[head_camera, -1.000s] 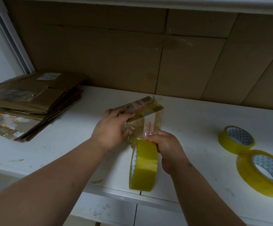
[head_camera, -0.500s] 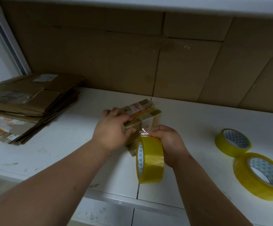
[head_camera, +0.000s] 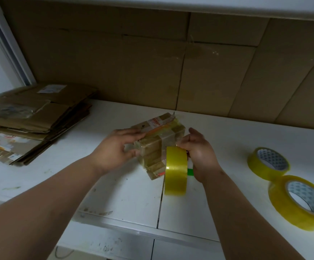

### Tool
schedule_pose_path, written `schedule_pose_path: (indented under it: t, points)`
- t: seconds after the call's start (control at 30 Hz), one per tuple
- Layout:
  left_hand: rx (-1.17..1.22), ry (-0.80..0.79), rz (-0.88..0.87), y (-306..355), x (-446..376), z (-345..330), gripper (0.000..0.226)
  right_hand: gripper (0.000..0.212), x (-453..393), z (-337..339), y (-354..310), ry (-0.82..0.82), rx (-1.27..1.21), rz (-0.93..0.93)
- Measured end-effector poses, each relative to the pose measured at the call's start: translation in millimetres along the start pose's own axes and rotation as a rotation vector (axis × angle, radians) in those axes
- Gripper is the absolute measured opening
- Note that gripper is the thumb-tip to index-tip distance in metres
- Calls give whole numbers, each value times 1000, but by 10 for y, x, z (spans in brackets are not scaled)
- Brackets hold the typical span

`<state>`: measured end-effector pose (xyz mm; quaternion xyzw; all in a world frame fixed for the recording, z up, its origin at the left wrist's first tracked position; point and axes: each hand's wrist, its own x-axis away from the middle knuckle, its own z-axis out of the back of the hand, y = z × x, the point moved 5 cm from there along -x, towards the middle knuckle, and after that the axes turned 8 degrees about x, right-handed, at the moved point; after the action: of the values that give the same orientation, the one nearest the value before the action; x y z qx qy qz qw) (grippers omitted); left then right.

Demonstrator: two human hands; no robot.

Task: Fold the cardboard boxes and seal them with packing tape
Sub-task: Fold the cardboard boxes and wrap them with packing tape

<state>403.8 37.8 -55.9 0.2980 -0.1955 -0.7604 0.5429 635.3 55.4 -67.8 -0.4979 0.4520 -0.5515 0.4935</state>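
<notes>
Taping is judged the step in hand: a small cardboard box (head_camera: 157,142), already wrapped in several glossy bands, is being bound with a yellow tape roll (head_camera: 176,170).

The box sits on the white surface (head_camera: 124,199), near its middle and well apart from the stack of flattened cartons (head_camera: 32,119) at left. Its long axis runs from the near end, beside the roll, away toward the cardboard backing (head_camera: 133,62), slanted a little to the right. The labelled top face is tipped up and toward the left.

The left hand (head_camera: 115,149) grips the box's left side, fingers curled over the top edge, thumb on the near face. The right hand (head_camera: 199,152) holds the roll on edge against the box's near right corner; its fingers seem pinched at the top of the roll. Whether the free tape end is caught there cannot be told.

To do it well, the box should be kept pinned by the left hand while the strip is drawn taut and laid flat along the seam, then rubbed down before tearing. Slack would likely leave wrinkles.

Two spare tape rolls (head_camera: 300,201) lie flat at right, touching one another.
</notes>
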Motion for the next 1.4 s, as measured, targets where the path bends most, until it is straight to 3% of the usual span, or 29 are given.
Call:
schedule_pose_path:
  t: [0.27,0.37,0.47,0.57,0.63,0.73,0.8,1.0,1.1,1.17,1.27,1.33,1.4]
  points:
    - [-122,109,-68,65,-15,-33,47,15,-89,-108,-4,-104,1,-100]
    - [-126,154,-7,10,43,-49,53,17,-58,-137,-21,-118,-45,-121]
    - [103,361,184,-128,130,101,50,27,46,-227,-73,-221,-138,-124]
    - [586,420,438,-287,186,202,36,29,144,-380,-102,-323,-161,-80]
    - [562,396,514,-330,201,263,31,25,179,-442,-73,-351,-109,-62]
    - [373,364,562,-370,217,347,65,22,266,-529,-40,-407,17,-9]
    - [407,357,580,-395,197,386,75,18,314,-561,-30,-411,-2,6]
    - [417,77,481,-332,89,423,75,13,307,-325,-124,-273,-100,-11]
    - [100,-77,350,-202,-34,386,66,10,365,-360,-178,-350,-41,-33]
    - [-98,-7,310,-121,-65,339,58,11,412,-414,-149,-379,-23,-52]
    - [-108,222,295,6,35,300,42,12,453,-353,-97,-285,-15,-88]
    - [-30,135,275,23,106,215,61,10,488,-314,-97,-274,-63,-107]
    - [42,-68,266,50,143,160,88,12,522,-307,-103,-298,-109,-119]
